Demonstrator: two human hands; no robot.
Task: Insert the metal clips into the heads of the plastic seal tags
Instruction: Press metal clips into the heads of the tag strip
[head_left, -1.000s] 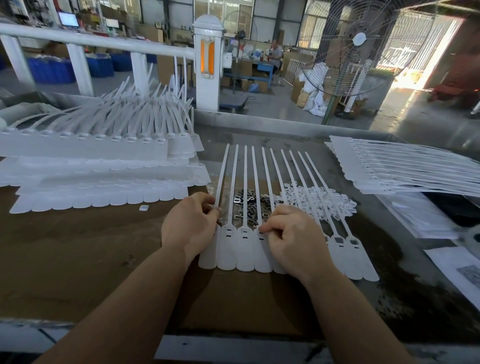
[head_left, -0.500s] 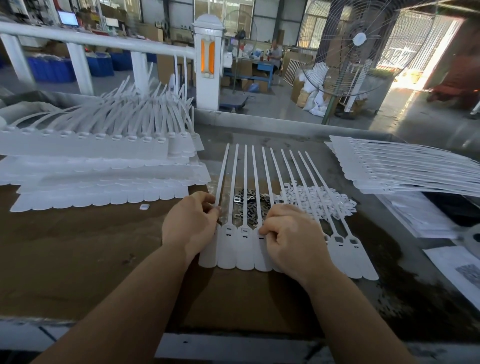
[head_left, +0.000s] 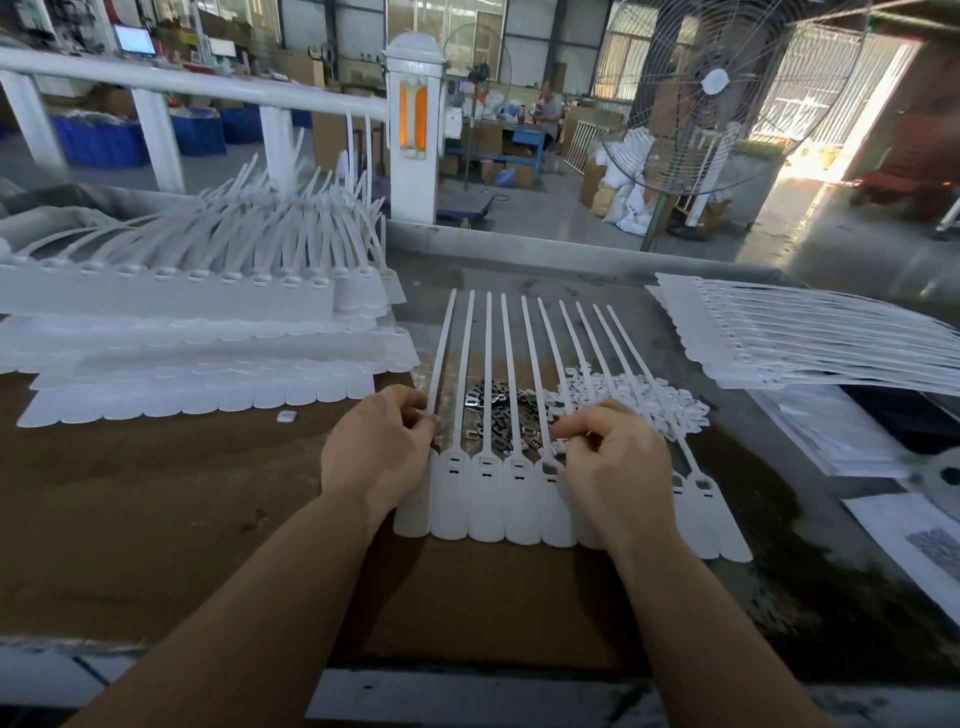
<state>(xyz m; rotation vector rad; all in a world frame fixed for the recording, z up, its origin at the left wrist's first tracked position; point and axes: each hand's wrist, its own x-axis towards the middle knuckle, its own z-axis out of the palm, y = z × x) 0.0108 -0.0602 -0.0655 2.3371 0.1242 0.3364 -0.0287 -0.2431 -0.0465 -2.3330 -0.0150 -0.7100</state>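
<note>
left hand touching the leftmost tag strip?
Touching. Head view: the left hand has its fingers curled against the leftmost tag strip, with no gap visible at the fingertips.

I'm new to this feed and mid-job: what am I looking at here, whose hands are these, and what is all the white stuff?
There is no machine: one head-worn camera looks down on a person's bare hands. On the brown table lies a joined row of white seal tags, straps pointing away. The left hand pinches the leftmost strap; the right hand works with curled fingers at a tag head, what it holds is hidden. Behind are loose metal clips and small white pieces. More tags are stacked left and right.
</note>
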